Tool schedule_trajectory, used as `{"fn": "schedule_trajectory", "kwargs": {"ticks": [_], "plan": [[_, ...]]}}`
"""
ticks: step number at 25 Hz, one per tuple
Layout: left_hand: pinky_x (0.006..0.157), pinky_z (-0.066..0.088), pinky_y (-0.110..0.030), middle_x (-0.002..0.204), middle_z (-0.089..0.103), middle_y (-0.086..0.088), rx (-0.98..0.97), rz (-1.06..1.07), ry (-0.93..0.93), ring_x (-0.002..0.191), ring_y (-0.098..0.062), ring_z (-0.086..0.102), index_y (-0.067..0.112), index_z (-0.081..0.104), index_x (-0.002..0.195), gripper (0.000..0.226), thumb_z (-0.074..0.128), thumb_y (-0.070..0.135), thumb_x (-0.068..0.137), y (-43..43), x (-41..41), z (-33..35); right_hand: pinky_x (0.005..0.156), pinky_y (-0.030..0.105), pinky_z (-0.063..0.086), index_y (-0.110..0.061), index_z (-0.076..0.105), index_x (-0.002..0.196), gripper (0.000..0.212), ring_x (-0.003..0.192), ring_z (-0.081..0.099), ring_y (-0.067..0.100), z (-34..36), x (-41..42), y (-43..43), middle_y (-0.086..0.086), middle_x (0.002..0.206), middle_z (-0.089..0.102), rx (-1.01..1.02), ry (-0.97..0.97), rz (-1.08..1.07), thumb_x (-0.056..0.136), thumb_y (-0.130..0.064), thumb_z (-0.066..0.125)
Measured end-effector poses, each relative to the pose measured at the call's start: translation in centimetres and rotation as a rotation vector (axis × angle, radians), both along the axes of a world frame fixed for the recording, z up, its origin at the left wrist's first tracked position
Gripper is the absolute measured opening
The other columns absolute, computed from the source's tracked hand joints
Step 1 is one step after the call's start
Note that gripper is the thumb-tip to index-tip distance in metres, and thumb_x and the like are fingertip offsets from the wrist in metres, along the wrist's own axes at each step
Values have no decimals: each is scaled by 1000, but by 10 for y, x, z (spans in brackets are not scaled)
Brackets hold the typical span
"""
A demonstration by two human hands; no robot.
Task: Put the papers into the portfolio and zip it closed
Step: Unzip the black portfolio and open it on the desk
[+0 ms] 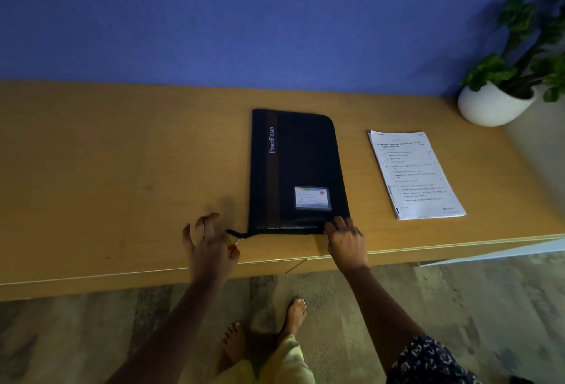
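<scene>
While the portfolio (pixel 298 171) lies flat and closed on the wooden table (pixel 122 169), near its front edge, both hands work at the case's near short end. It is black with a brown stripe down its left part, the word "PortFolio" printed in white along that stripe, and a clear card pocket (pixel 312 198) toward its near right corner. A black zipper pull (pixel 237 233) sticks out from the portfolio's near left corner, with a small pale tab at its tip.

Just left of that corner is the left hand (pixel 211 249); its thumb and forefinger pinch the tab, and the other fingers (pixel 195 226) are spread and curled loosely above the table. At the portfolio's near right corner the right hand (pixel 347 241) has its fingers bent onto the case's edge, pressing or gripping it; I cannot tell which.

Right of the portfolio, well apart from it, the papers (pixel 414 174) lie in a neat printed stack on the table, not touching the case. Beyond the papers, at the table's far right end against the blue wall (pixel 244 16), stands a green plant (pixel 526 47) in a white pot (pixel 489 106).

Below the table edge, on a wood-patterned floor (pixel 458 307), two bare feet (pixel 295 314) show, with pale trouser cloth and a dark patterned sleeve.
</scene>
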State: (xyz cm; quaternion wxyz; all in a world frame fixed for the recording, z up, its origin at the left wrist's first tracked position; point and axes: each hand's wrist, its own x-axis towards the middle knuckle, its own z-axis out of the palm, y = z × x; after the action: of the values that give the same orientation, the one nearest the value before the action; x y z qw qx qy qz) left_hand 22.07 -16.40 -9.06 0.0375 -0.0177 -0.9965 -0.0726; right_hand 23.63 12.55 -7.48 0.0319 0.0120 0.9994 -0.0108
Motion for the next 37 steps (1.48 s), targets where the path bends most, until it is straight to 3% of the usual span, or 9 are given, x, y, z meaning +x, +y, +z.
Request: {"fn": "schedule_trajectory", "kwargs": {"ticks": [6, 12, 17, 19, 22, 25, 28, 33, 37], "plan": [[103, 34, -56, 124, 58, -8, -25, -43, -91, 118, -28, 49, 20, 73, 78, 26, 78, 40, 62, -13, -7, 0, 73, 39, 59, -12, 68, 99, 22, 97, 62, 28, -8, 1, 4, 10, 105, 63, -122, 72, -49, 77, -11, 73], [94, 43, -46, 111, 65, -4, 163, -168, -90, 105, -27, 61, 16, 62, 110, 47, 74, 33, 68, -1, -18, 11, 99, 46, 46, -4, 50, 131, 48, 119, 47, 34, -9, -25, 11, 20, 129, 52, -506, -16, -705, 93, -31, 58], [109, 33, -39, 135, 54, 1, 202, -250, -169, 127, -17, 47, 19, 48, 136, 58, 59, 42, 83, 25, -23, 15, 93, 45, 50, -1, 65, 112, 33, 106, 59, 33, 6, -44, 13, 19, 113, 67, -738, 88, -966, 92, -27, 61], [109, 32, -38, 139, 50, 1, 200, -258, -149, 131, -17, 44, 20, 47, 136, 59, 57, 44, 84, 28, -25, 16, 86, 43, 54, -4, 71, 99, 22, 92, 63, 27, 19, -45, 8, 17, 102, 72, -845, 200, -1011, 92, -22, 62], [108, 33, -38, 142, 48, 0, 244, -289, -128, 132, -18, 43, 20, 46, 138, 66, 55, 56, 83, 32, -31, 22, 82, 34, 55, -8, 71, 103, 16, 91, 64, 22, 52, -45, -13, 11, 101, 72, -1088, 447, -1065, 91, -15, 64], [105, 38, -38, 143, 47, 0, 324, -288, -127, 131, -18, 44, 18, 42, 142, 82, 53, 69, 78, 37, -32, 30, 80, 29, 53, -14, 69, 95, 8, 92, 66, 19, 91, -42, -52, 3, 92, 70, -1366, 614, -947, 87, -17, 68], [89, 51, -36, 132, 58, 1, 412, -207, -51, 115, -19, 58, 20, 50, 135, 76, 59, 67, 76, 39, -22, 37, 78, 28, 55, -17, 66, 101, 18, 90, 66, 10, 120, -38, -103, 0, 96, 69, -1495, 567, -638, 86, -28, 70], [53, 41, -23, 69, 74, 0, 560, 29, 97, 59, -23, 70, 18, 71, 100, 23, 71, 28, 80, 22, -10, 48, 82, 24, 56, -23, 62, 120, 40, 106, 62, 8, 132, -41, -181, -5, 112, 65, -1363, 375, -152, 86, -42, 66], [53, 43, -26, 64, 71, -5, 722, 204, -25, 56, -23, 65, 10, 70, 85, 12, 62, 19, 88, 4, -13, 47, 83, 3, 47, -25, 61, 125, 34, 114, 58, 8, 100, -42, -196, -2, 123, 62, -1254, 201, -100, 92, -33, 63]]}}
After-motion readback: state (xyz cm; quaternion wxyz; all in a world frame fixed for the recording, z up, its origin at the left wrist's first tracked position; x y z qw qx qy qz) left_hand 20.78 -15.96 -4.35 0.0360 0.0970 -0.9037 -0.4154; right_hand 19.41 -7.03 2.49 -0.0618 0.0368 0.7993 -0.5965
